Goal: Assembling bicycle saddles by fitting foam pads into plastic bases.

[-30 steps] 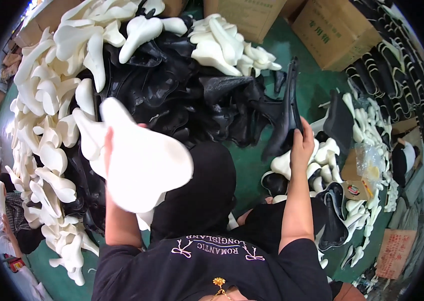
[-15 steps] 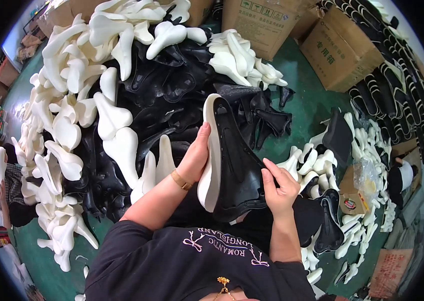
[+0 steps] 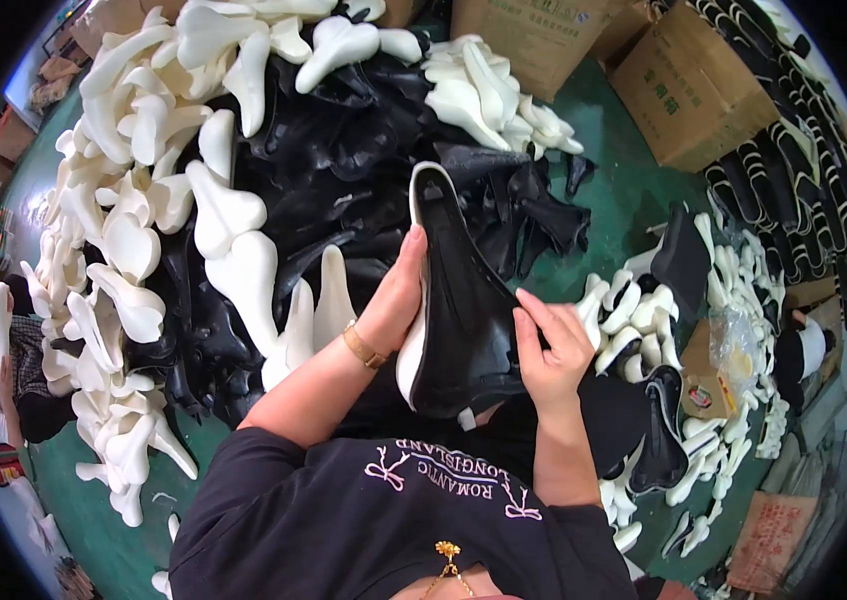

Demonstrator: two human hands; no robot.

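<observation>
Mid-dial, the black shell (image 3: pixel 468 310) lies against the white pad (image 3: pixel 409 365) — left hand (image 3: pixel 401 290) gripping at nine o'clock, right hand (image 3: pixel 555 350) holding the rim at three. Apparently aligning; next needs even pressure.

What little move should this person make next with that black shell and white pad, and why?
Perhaps press the black shell's right edge toward the white pad with the right hand: that hand is at that edge, while the left hand supports the pad's opposite side.
</observation>
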